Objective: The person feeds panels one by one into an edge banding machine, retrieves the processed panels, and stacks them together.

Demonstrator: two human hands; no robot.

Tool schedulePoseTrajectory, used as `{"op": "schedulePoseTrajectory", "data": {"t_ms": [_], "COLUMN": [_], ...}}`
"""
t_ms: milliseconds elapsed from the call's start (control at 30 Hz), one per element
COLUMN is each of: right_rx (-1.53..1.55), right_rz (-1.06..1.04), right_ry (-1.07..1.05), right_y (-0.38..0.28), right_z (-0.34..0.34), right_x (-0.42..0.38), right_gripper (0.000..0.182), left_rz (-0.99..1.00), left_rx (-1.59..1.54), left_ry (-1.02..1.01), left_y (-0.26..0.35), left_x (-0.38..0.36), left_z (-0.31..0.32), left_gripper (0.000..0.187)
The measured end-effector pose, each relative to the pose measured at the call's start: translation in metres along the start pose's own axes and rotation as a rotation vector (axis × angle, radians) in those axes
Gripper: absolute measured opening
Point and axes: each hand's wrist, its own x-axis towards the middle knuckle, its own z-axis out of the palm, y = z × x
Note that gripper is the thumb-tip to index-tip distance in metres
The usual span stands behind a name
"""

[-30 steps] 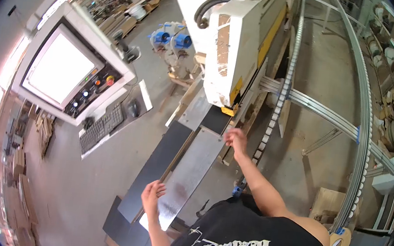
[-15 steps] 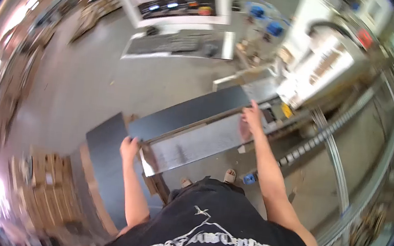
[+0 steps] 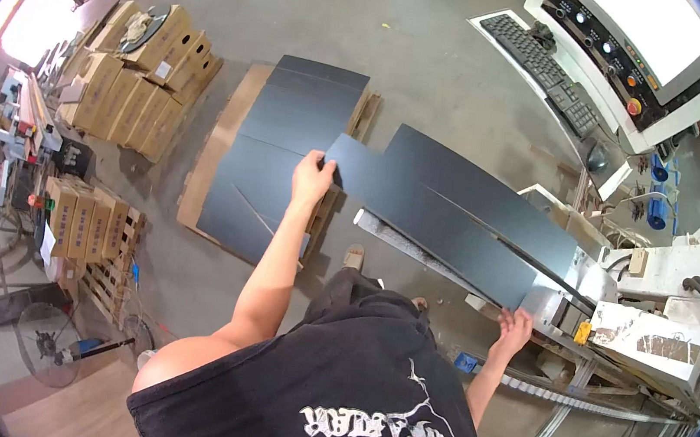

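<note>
My left hand (image 3: pixel 313 181) is closed on the left end of a long dark grey panel (image 3: pixel 446 222), thumb and fingers at its corner. Beyond the bed's end, this panel reaches toward a stack of similar dark sheets (image 3: pixel 276 144). At the panel's right near corner is my right hand (image 3: pixel 514 330), fingers apart and half curled, fingertips right at the edge. A second dark panel (image 3: pixel 469 176) lies alongside on the far side, a narrow gap between them toward the right. Below the near panel shows a grey textured strip (image 3: pixel 416 248).
White machine housing (image 3: pixel 659 335) stands at the right end of the bed. A keyboard (image 3: pixel 543 72) and a control console (image 3: pixel 607 49) are at upper right. Cardboard boxes (image 3: pixel 133 100) stand at left, with a fan (image 3: pixel 46 345) lower down. A flexible cable chain (image 3: pixel 572 399) runs at lower right.
The view has swung left, bringing the sheet stack and boxes further in. A dark panel now spans between my hands where a shiny grey surface showed. My right hand's fingers have spread.
</note>
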Motion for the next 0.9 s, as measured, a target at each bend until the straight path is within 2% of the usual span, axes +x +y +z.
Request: {"op": "schedulePoseTrajectory", "data": {"t_ms": [100,233,400,500,567,700,733,800,900], "right_rx": [-0.021,-0.057,-0.144,-0.378,-0.321,-0.146,-0.02,0.107,0.158], "right_rz": [0.019,0.043,-0.002,-0.075,-0.044,0.014,-0.035,-0.045,-0.037], "right_ry": [0.033,0.099,0.122,0.041,0.071,0.064,-0.069,-0.088,-0.047], "right_y": [0.016,0.026,0.014,-0.007,-0.001,0.023,0.034,0.038,0.029], "right_z": [-0.014,-0.028,-0.037,-0.036,-0.04,-0.044,-0.051,-0.042,-0.026], "right_x": [-0.034,-0.042,-0.013,0.005,0.013,0.015,0.015,0.013,0.012], "right_gripper": [0.011,0.014,0.023,0.028,0.031,0.036,0.04,0.044,0.047], "left_rz": [-0.061,-0.056,0.015,-0.001,0.008,-0.016,0.001,0.051,-0.007], "left_rx": [0.022,0.012,0.041,-0.048,-0.054,0.061,0.085,0.131,0.008], "left_ry": [0.041,0.04,0.027,-0.09,-0.132,-0.077,-0.075,-0.058,-0.096], "left_y": [-0.028,-0.052,-0.027,-0.014,-0.012,-0.017,-0.018,-0.022,-0.024], "left_x": [-0.021,-0.048,-0.059,-0.064,-0.065,-0.074,-0.075,-0.074,-0.064], "left_z": [-0.018,-0.016,-0.003,0.01,0.01,0.011,0.011,0.016,0.025], "left_gripper": [0.03,0.032,0.034,0.033,0.033,0.032,0.031,0.028,0.028]}}
